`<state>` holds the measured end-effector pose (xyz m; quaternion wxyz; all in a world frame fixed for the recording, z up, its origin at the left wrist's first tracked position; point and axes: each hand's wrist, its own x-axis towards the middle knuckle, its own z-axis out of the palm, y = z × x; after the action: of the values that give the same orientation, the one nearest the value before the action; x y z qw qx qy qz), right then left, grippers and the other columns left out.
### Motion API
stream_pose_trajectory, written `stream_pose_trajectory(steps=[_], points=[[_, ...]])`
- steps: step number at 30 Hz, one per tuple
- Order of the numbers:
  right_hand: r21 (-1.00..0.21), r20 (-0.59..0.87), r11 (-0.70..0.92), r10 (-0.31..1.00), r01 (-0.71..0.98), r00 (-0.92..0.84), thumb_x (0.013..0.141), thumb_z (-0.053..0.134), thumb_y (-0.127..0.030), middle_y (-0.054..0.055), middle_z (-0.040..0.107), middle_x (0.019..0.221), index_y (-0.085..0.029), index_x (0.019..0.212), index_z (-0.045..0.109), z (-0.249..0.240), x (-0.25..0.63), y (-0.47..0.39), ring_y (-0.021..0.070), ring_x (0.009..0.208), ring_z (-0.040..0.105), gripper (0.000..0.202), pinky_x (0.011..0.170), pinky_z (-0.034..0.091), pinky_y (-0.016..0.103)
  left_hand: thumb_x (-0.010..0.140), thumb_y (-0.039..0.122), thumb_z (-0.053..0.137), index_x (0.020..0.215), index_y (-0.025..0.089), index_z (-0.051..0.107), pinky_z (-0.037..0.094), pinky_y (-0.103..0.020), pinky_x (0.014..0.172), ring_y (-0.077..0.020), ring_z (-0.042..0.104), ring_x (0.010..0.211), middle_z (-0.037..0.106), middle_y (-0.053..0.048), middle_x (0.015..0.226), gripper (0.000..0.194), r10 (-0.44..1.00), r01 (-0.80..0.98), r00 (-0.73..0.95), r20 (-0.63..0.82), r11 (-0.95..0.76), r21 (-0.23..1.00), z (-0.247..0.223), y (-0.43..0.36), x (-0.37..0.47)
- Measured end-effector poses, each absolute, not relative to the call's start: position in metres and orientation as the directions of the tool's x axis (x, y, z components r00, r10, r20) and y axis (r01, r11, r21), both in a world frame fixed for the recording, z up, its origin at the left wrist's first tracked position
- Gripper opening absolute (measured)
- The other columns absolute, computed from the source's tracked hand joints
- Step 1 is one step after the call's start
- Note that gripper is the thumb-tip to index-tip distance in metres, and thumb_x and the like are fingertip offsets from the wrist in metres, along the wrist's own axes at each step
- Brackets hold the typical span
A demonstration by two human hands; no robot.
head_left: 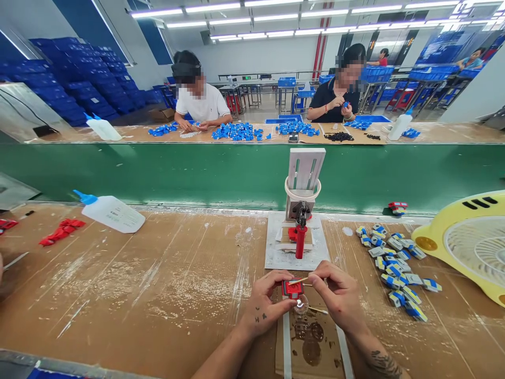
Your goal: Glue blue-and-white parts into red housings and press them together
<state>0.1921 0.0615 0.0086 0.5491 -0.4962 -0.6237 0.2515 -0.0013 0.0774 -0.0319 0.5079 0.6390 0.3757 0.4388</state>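
My left hand (266, 302) grips a small red plastic toy-car-like part (292, 289) between thumb and fingers. In my right hand (337, 289) is a thin wooden stick (299, 281), pinched between thumb and fingertips, its end against the top of the red part. Just below sits a small clear round dish (301, 304). Beside it lies a cotton swab (319, 310) with a white tip. Under both hands is a piece of cardboard (311, 363) with wet-looking stains and white strips along its sides.
Ahead stands a toggle clamp fixture (300, 242) with a red handle. To the right are several blue-and-white pieces (394, 263) and a yellow fan (465, 237). A glue bottle (114, 213) and red pieces (63, 231) lie left. Two people work beyond the green divider (158, 168).
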Motion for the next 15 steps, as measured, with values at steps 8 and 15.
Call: stream_pose_trajectory(steps=[8, 15], points=[[-0.667, 0.638, 0.538, 0.77, 0.516, 0.022, 0.092, 0.063, -0.016, 0.001, 0.066, 0.061, -0.021, 0.076, 0.07, 0.016, 0.198, 0.055, 0.015, 0.054, 0.06, 0.018, 0.051, 0.047, 0.026, 0.076, 0.045, 0.084, 0.099, 0.019, 0.077, 0.058, -0.036, 0.087, -0.0261, 0.073, 0.094, 0.079, -0.011, 0.099, 0.036, 0.932, 0.093, 0.312, 0.182, -0.221, 0.971, -0.034, 0.078, -0.004], [-0.61, 0.645, 0.587, 0.758, 0.533, -0.096, 0.095, 0.061, -0.017, 0.0, 0.063, 0.062, -0.022, 0.078, 0.067, 0.012, 0.205, 0.047, 0.0146, 0.056, 0.058, 0.019, 0.051, 0.045, 0.025, 0.077, 0.04, 0.082, 0.098, 0.019, 0.076, 0.058, -0.035, 0.085, -0.0257, 0.073, 0.093, 0.078, -0.01, 0.098, 0.03, 0.936, 0.15, 0.28, 0.212, -0.261, 0.954, -0.032, 0.08, -0.004]])
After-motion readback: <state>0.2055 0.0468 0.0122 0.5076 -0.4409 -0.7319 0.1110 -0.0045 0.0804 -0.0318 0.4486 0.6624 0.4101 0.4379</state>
